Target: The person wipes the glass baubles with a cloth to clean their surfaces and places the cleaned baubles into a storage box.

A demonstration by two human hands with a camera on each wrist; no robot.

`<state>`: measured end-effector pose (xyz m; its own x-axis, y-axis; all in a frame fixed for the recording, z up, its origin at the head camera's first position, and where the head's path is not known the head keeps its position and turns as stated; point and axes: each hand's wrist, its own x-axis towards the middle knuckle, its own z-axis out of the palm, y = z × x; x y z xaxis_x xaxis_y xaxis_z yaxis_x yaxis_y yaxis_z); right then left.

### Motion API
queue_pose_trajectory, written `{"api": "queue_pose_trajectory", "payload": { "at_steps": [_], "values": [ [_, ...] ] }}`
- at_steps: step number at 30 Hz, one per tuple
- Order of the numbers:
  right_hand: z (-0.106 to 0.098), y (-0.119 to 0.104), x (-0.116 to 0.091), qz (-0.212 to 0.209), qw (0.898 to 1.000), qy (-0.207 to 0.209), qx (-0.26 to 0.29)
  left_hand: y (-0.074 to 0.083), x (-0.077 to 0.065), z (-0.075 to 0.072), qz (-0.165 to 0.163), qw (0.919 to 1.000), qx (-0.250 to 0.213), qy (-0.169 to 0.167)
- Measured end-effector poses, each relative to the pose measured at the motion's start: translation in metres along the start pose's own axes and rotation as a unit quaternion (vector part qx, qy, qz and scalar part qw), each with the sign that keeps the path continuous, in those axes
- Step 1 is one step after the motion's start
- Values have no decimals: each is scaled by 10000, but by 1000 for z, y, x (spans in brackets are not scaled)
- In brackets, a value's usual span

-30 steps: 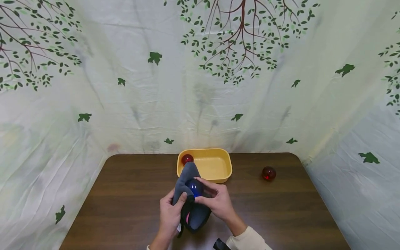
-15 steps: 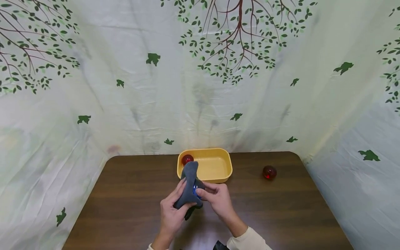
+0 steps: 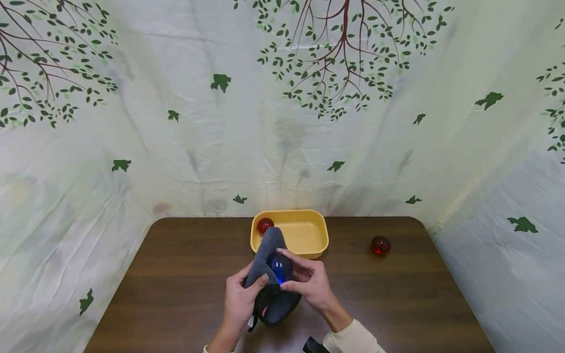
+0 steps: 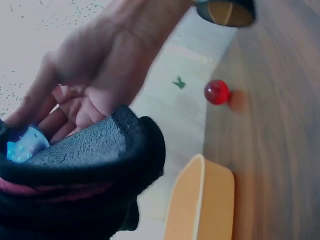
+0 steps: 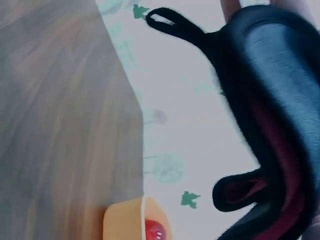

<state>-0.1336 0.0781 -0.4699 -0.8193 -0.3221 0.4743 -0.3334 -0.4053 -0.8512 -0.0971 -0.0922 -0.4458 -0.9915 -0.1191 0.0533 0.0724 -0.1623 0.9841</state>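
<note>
A thick dark grey cloth (image 3: pixel 280 310) with black edging and a hanging loop (image 5: pixel 175 25) is bent around a shiny translucent blue ball (image 3: pixel 281 267). My left hand (image 3: pixel 239 296) grips the cloth at its left side, thumb on top. My right hand (image 3: pixel 314 287) pinches the blue ball between thumb and fingers, from the right. Pink lining shows in the fold. Cloth and ball are held up in front of the yellow tray (image 3: pixel 304 230). In the left wrist view, the cloth's edge covers most of the ball.
One red ball (image 3: pixel 265 225) lies in the tray's left end, partly behind the cloth's tip. Another red ball (image 3: pixel 380 245) rests on the brown wooden table (image 3: pixel 419 289) at the right. A white curtain (image 3: pixel 176 147) printed with leaves hangs behind the table.
Half a second ago the cloth was wrapped further over the ball and its lower flap was turned under. Now the flap hangs down again and more of the ball shows.
</note>
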Motion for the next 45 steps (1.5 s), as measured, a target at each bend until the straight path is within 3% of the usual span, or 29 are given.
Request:
{"api": "queue_pose_trajectory", "payload": {
  "at_steps": [5, 9, 11, 13, 16, 18, 21, 24, 27, 31, 33, 36, 40, 42, 45],
  "values": [
    [0, 2, -2, -283, 9996, -16, 52, 0, 0, 0, 173, 9997, -118, -146],
    [5, 0, -3, 204, 9978, 569, -265, -6, 0, -1, 845, 9957, 293, -252],
    [8, -2, -3, 618, 9934, 901, -352, -11, 2, -2, 1617, 9837, 724, -289],
    [12, -3, -3, 1050, 9862, 1220, -386, -16, 5, -3, 2409, 9624, 1217, -304],
    [16, -5, -2, 1538, 9758, 1491, -441, -20, 7, -4, 3127, 9344, 1676, -307],
    [15, -6, -2, 1629, 9741, 1455, -587, -21, 6, -4, 2996, 9376, 1739, -303],
    [10, -8, -3, 1544, 9796, 1097, -675, -19, 4, -2, 2256, 9655, 1283, -196],
    [3, -9, -2, 1107, 9886, 574, -839, -15, 2, -2, 1307, 9908, 357, -55],
    [-4, -9, 1, 460, 9940, 91, -986, -11, 0, -2, 635, 9966, -513, -139],
    [-9, -9, 5, -178, 9932, -226, -1129, -10, -1, -3, 372, 9933, -948, -546],
    [-10, -9, 6, -131, 9935, -158, -1117, -11, -1, -3, 396, 9931, -909, -624],
    [-6, -8, 5, 307, 9948, 202, -947, -14, 0, -3, 554, 9946, -663, -570],
    [3, -7, 2, 1013, 9884, 889, -697, -18, 3, -3, 1123, 9928, 77, -404],
    [8, -7, 2, 1303, 9827, 1157, -627, -20, 5, -4, 1703, 9832, 538, -381],
    [13, -7, 2, 1631, 9751, 1420, -500, -24, 8, -5, 2724, 9549, 1108, -405]
  ]
}}
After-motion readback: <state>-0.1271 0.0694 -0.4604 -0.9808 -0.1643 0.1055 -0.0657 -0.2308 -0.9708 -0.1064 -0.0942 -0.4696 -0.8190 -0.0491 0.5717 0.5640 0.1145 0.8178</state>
